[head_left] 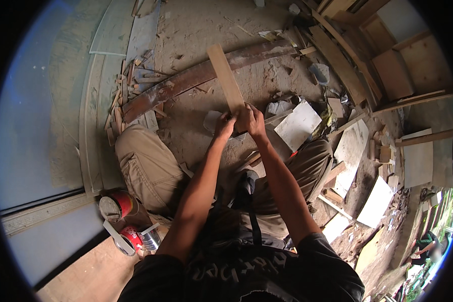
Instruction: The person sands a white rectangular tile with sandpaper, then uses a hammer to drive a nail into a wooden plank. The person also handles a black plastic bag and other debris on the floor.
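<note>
Clamping the near end of a wooden board [225, 75], left hand [225, 125] and right hand [254, 121] sit close together above the dirt floor [186, 27], its far end over a brown plank [176, 84] reaching toward the floor's left edge.

Narrow, pale wooden board [226, 78], aslant

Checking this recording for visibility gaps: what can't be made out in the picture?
Wooden board: in the head view, its near end is partly covered by the left grip and right grip.
Distant person: head view, far right, too small and blurred to tell what they are doing.
Dark shirt: head view, cut off by the lower edge.
</note>
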{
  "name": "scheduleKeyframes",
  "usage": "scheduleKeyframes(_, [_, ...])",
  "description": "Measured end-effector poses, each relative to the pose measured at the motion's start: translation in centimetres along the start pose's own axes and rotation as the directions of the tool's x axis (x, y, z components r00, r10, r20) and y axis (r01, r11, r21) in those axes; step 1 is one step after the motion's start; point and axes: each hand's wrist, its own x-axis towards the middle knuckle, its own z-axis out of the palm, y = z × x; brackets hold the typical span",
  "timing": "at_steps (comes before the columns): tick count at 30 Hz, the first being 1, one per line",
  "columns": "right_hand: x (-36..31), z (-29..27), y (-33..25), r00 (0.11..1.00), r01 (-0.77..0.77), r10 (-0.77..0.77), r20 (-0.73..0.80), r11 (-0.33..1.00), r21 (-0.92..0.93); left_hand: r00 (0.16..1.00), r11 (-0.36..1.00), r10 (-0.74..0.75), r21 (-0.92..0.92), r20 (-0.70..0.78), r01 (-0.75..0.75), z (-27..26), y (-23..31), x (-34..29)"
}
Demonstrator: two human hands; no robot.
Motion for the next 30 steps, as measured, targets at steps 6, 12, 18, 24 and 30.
scheduleKeyframes(6, [0.4,1.7,-3.7,0.956,-0.088,0.228,-0.186,0.825,0.558,0.962,0.988,-0.155,-0.059,-0.227,0.145,-1.0,-3.0,0.7])
scheduleKeyframes(12, [0.2,0.6,-1.5,0.983,0.033,0.019,-0.182,0.960,0.278,0.957,0.992,-0.126,-0.059,-0.262,0.114,-1.1,-2.2,-1.2])
scheduleKeyframes(18, [-0.9,0.6,-1.0,0.996,0.045,-0.045,-0.080,0.999,-0.013,0.997,1.000,0.000,-0.017,-0.082,-0.002,-1.6,-0.3,-2.4])
scheduleKeyframes(24, [-0.5,1.2,-1.6,0.987,0.149,-0.132,0.087,0.961,-0.234,0.994,0.998,0.045,0.041,-0.099,-0.041,-2.4,-2.5,-0.8])
scheduleKeyframes(30, [-0.6,0.7,-2.5,0.989,0.124,-0.112,0.097,0.984,-0.131,0.973,0.983,-0.181,-0.061,-0.140,0.174,-2.8,-3.7,-0.1])
